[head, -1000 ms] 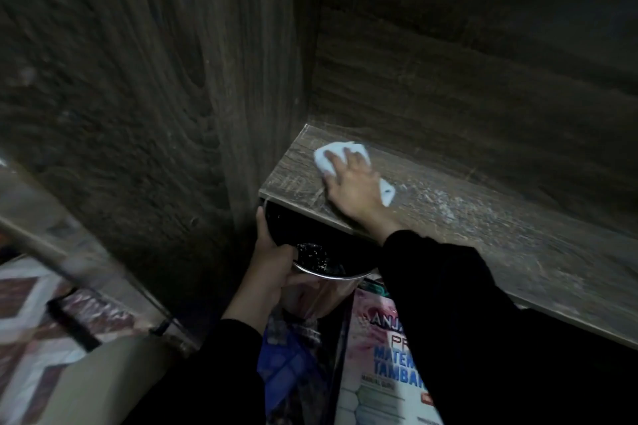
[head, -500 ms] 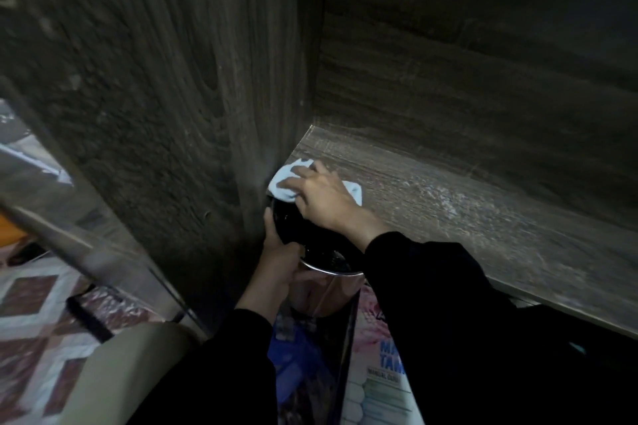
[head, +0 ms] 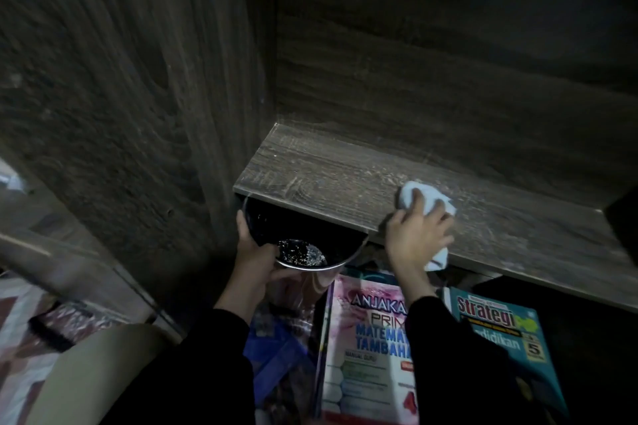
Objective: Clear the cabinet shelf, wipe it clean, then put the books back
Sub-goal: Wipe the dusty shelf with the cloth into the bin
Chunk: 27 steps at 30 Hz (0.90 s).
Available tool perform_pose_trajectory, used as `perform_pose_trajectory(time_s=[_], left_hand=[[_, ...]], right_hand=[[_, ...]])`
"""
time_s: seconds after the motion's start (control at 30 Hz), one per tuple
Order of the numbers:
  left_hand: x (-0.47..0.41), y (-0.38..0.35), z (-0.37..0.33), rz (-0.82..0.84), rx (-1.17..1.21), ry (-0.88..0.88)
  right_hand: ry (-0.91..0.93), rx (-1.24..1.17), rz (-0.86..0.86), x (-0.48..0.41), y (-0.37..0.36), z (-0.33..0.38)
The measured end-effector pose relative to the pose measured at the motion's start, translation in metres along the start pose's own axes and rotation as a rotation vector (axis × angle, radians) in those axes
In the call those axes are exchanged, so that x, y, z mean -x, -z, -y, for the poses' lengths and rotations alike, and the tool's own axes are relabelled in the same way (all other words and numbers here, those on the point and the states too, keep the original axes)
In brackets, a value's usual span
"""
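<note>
Rightward goes my right hand [head: 416, 238] with the cloth [head: 426, 198], from the left corner of the shelf [head: 310, 179] to about its middle. Its fingers lie spread over the cloth, pressing it flat on the shelf near the front edge; a tail of cloth shows beside the wrist. My left hand [head: 257, 262] grips the bowl [head: 300, 241] by its rim, thumb inside, fingers curled beneath, just under the shelf's left front edge. Below the shelf lie a pink book [head: 366, 338] and, right of it, a teal book [head: 500, 328].
</note>
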<state>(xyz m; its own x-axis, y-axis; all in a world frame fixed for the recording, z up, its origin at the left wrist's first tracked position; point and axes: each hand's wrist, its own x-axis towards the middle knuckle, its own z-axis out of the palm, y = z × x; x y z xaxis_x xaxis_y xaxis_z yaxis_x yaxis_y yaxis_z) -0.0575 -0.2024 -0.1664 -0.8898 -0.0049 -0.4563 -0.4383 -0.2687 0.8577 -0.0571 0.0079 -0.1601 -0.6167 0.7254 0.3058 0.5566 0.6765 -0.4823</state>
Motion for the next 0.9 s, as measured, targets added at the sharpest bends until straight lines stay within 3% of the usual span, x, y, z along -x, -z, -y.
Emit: perform_pose_trajectory(time_s=[0.17,0.27,0.33,0.47,0.57,0.63,0.73,0.83,0.9], left_hand=[[0.002,-0.006,0.001,-0.023,-0.006,-0.007],[-0.004,-0.005,0.004,-0.063,-0.016,-0.012],[-0.005,-0.002,0.009,-0.091,-0.021,-0.011],[-0.01,0.003,0.016,-0.123,0.006,-0.028],[-0.01,0.009,0.021,-0.096,0.019,-0.002],[-0.011,0.012,0.029,-0.097,0.004,0.005],[-0.016,0.015,0.047,-0.13,0.01,0.032],[-0.023,0.018,0.063,-0.132,0.04,0.06],[-0.028,0.02,0.07,-0.122,0.036,0.07]], right_hand=[[0.399,-0.019,0.152,0.058,-0.026,0.057],[0.736,-0.18,0.3,0.082,-0.026,0.075],[0.792,-0.384,0.36,0.084,-0.022,0.068],[0.682,-0.54,0.171,0.09,-0.012,0.022],[0.349,-0.57,0.185,0.1,-0.01,-0.012],[-0.015,-0.705,0.337,0.1,-0.017,-0.025],[-0.524,-0.916,0.713,0.082,-0.027,-0.028],[-0.651,-0.874,1.021,0.065,-0.036,-0.031],[-0.595,-0.807,1.066,0.062,-0.04,-0.033]])
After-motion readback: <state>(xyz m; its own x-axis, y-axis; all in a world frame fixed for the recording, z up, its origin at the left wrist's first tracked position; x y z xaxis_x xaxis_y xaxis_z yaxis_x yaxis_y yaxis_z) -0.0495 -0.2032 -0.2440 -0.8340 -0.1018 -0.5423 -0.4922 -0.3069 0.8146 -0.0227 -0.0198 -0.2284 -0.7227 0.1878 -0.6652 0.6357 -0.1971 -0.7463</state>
